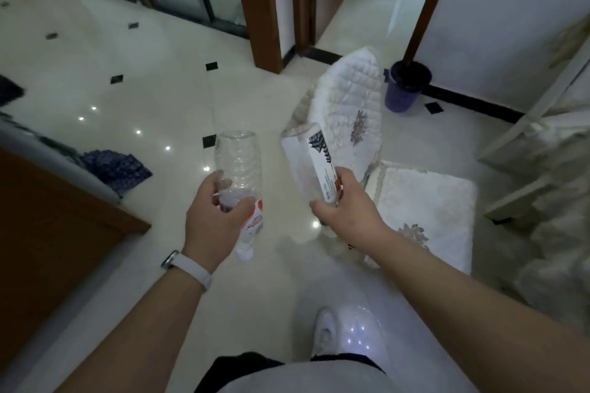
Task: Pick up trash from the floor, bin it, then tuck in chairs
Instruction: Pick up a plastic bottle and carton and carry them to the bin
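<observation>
- Two plastic bottles are up off the tiled floor (pixel 143 89), one per hand.
- The left hand (pixel 212 210) grips the clear bottle (pixel 238 156) round its lower half, fingers and thumb curled over the red-and-white label. The cap end points back toward the person and the base points away.
- The right hand (pixel 348 204) grips the white-labelled bottle (pixel 303 153) near one end, so most of the bottle reaches forward and leftward past the fingers.
- The two bottles sit near each other without touching.
- A purple bin (pixel 404 89) with a dark liner stands by the wall, well apart from both hands and beyond the right one.
- A chair (pixel 351 99) with a white quilted cover stands between the right hand and the bin, and its seat cushion (pixel 424 201) lies just right of that hand.
- A pale wristband (pixel 191 268) circles the left wrist.
- A brown wooden bench (pixel 48 217) fills the left edge.
- A white shoe (pixel 325 332) shows low in the view.
</observation>
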The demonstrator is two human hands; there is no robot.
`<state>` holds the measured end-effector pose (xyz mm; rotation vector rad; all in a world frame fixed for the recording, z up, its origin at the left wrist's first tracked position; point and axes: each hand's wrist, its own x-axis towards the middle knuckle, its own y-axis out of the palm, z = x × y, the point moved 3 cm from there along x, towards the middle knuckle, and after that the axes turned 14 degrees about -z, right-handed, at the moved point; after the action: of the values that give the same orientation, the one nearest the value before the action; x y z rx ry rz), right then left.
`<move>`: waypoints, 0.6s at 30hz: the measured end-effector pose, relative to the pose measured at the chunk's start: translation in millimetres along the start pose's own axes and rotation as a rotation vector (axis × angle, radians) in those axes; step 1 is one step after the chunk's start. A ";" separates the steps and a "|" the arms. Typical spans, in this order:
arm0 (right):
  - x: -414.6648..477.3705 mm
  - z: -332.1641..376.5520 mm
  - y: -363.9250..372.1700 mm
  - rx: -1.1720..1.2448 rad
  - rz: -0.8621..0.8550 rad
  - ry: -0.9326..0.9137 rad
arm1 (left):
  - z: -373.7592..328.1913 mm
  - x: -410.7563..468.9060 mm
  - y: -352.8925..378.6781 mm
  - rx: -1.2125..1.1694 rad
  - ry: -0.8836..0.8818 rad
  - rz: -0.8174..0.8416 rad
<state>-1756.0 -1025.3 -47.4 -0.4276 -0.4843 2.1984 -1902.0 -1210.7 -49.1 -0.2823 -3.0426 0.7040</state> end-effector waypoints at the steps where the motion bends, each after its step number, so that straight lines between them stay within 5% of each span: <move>1: 11.1 7.2 0.8 -0.005 0.002 -0.012 | -3.9 8.8 -0.1 -0.006 -0.003 -0.016; 18: 215.2 109.7 79.8 0.008 -0.118 -0.033 | -35.2 257.1 56.1 -0.111 0.064 0.030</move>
<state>-1987.9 -924.3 -20.0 -0.3501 -0.5055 2.0956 -2143.6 -1100.6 -50.9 -0.3461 -3.0276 0.5168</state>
